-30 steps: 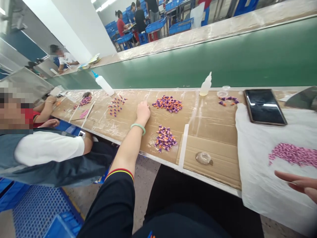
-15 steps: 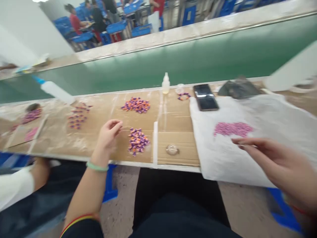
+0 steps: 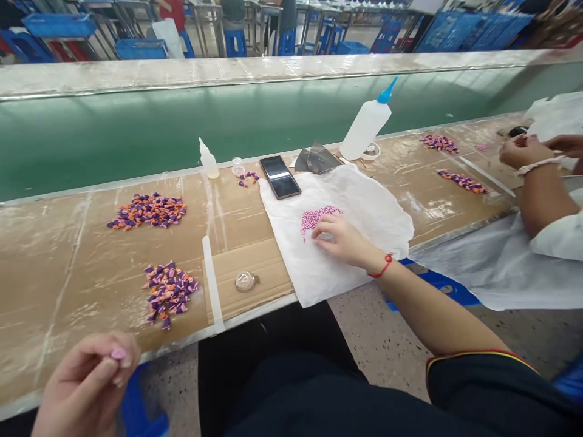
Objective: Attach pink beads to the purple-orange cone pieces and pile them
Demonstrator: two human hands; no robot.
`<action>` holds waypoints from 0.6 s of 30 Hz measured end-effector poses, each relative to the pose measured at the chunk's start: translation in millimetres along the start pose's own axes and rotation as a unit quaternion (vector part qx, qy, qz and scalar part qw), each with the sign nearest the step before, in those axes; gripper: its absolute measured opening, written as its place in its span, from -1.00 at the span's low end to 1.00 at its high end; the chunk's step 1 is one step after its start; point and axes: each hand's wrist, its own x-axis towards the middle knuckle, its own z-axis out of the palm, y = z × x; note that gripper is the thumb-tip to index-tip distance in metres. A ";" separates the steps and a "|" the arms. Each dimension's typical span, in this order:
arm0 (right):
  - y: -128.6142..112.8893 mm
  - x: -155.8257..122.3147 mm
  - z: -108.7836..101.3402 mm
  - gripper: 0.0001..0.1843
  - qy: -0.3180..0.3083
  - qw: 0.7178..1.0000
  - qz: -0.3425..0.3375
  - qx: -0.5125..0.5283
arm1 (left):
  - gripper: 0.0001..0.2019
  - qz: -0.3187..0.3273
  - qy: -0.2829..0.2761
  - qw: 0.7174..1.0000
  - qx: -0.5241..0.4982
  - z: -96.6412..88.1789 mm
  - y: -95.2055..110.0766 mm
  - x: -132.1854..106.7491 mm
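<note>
Pink beads (image 3: 319, 216) on a white sheet (image 3: 364, 206); a pink piece (image 3: 119, 352) too; purple-and-orange pieces (image 3: 148, 210) on the brown table (image 3: 68, 261); green belt (image 3: 136, 133); black phone (image 3: 280, 176); white bottle (image 3: 362, 130), blue cap (image 3: 387, 94); red wrist cord (image 3: 385, 267).

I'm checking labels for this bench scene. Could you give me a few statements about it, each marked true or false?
1. The right hand rests on the pink bead pile. True.
2. The phone lies on the green belt. False: it lies on the bench, at the far corner of the white sheet.
3. The left hand pinches a small pink piece. True.
4. The big bottle has a red cap. False: its cap is blue.
</note>
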 end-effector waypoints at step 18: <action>-6.9 12.6 5.6 -0.88 -0.063 0.994 -0.076 -0.046 | -0.70 -0.085 -0.047 0.990 -0.103 56.7 -19.5 -33.2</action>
